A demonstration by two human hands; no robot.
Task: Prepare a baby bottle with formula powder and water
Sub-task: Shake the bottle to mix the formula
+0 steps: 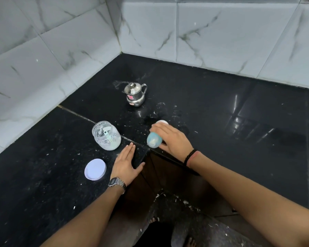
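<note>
At frame centre, right hand (171, 139) grips the pale-blue plastic baby bottle (154, 141), left hand (127, 162) flat and empty on the black stone surface (221, 122); the clear glass powder jar (106, 138) stands open, so mixing seems unfinished.

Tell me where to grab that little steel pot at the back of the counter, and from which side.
Take the steel pot by its loop handle, which sticks out on the right of the body near the lid. Coming from the right with the right hand looks best, though that hand now holds the baby bottle. The pot stands upright with its lid on, so keep it level.
</note>
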